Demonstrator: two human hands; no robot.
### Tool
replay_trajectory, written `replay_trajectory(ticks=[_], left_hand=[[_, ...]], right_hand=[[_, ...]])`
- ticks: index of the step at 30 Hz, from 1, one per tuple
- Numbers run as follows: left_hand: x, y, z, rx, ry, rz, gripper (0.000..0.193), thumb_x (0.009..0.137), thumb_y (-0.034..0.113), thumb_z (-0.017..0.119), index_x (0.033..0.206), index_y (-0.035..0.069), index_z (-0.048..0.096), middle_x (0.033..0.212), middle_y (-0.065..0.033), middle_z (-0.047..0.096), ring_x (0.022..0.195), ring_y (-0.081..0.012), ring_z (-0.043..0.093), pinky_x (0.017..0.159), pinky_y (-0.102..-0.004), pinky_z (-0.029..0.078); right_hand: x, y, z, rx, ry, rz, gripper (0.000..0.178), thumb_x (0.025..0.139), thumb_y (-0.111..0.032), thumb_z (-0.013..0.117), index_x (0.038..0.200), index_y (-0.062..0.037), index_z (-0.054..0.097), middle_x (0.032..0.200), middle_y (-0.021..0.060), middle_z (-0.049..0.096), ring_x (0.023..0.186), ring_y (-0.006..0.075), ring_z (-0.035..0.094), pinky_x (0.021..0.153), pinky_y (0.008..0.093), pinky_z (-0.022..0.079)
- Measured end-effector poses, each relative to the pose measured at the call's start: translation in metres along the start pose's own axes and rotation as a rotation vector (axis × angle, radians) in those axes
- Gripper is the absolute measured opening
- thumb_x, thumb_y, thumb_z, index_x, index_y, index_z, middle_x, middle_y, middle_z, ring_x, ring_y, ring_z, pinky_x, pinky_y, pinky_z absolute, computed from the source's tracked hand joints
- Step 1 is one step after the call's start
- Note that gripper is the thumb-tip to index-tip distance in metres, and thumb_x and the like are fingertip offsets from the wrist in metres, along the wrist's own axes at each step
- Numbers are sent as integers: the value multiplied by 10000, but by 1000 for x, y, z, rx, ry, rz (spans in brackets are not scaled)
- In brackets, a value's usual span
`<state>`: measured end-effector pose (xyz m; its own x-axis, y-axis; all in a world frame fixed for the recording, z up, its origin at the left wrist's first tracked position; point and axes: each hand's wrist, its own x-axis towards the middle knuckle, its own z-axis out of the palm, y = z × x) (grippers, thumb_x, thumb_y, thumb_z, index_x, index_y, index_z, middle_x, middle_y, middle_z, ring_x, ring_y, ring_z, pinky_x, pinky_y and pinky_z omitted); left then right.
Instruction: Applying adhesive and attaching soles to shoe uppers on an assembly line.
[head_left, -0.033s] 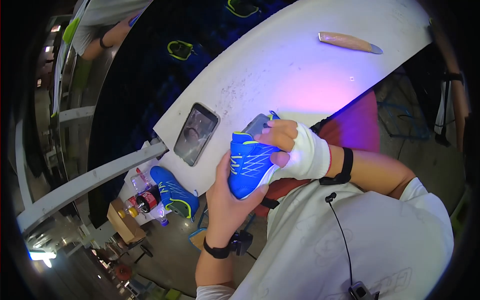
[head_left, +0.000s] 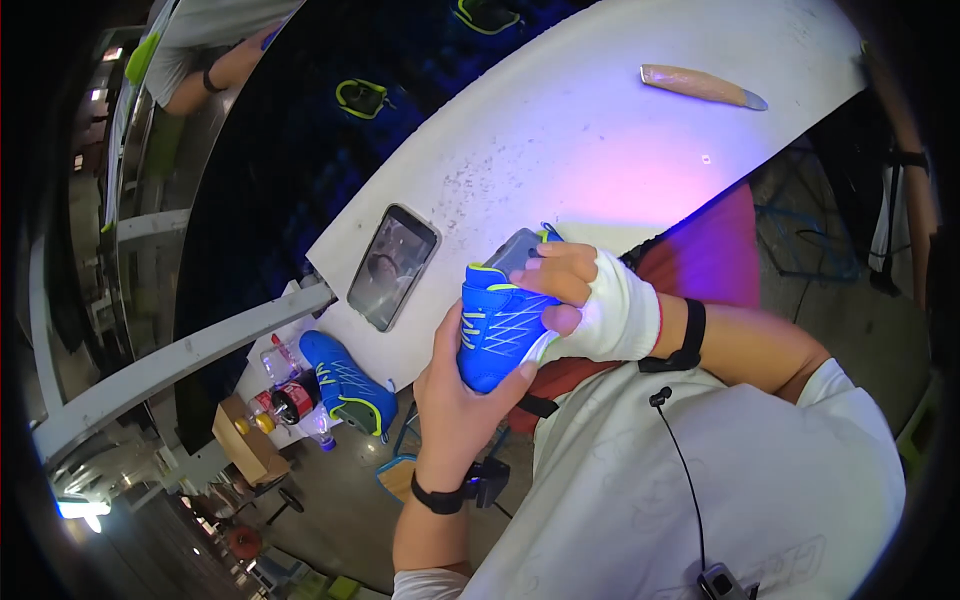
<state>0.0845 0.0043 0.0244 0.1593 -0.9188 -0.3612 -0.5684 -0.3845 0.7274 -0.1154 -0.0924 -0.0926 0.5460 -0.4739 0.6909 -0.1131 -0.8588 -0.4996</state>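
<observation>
A blue shoe (head_left: 492, 335) with pale crossed lines and a lime collar is between my hands at the table's near edge. My left hand (head_left: 450, 410) is closed around its toe end, thumb on one side. My right hand (head_left: 585, 285), in a white fingerless glove, has its fingers curled over the ankle end. Its fingertips rest by a smooth grey piece (head_left: 512, 250) sitting in the shoe's opening; how far in it reaches is hidden. To the left, a second blue shoe (head_left: 345, 372) lies near the table corner.
A phone (head_left: 393, 268) lies on the white table (head_left: 480, 200), and a wooden-handled knife (head_left: 700, 86) at the far right. Bottles (head_left: 295, 402) and a cardboard box (head_left: 245, 445) stand left, by a metal bar (head_left: 190, 355). Shoes (head_left: 363, 99) sit on a dark surface beyond; another person's arm (head_left: 225, 72) shows.
</observation>
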Motion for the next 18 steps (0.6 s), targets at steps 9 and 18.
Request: replay_trajectory(ticks=[9,18], left_hand=[[11,17,-35,-155,-206,277,881,720,136,993,1497,6,598,1385,-235,716,1252,-315,732,1076,-421,570],[17,8,99,-102,177,609,554,863,-19,808,1383,-31,617,1291,-256,671,1225,-453,649,1075,-475,529]], right_hand=[[-27,-4,-24,108,75,294,607,691,-303,992,1048,-138,530,1412,178,630,1281,411,607,1150,579,489],[19,-15,-133,393,-115,233,678,779,-347,986,1289,-81,630,1301,207,696,1270,418,691,1130,582,529]])
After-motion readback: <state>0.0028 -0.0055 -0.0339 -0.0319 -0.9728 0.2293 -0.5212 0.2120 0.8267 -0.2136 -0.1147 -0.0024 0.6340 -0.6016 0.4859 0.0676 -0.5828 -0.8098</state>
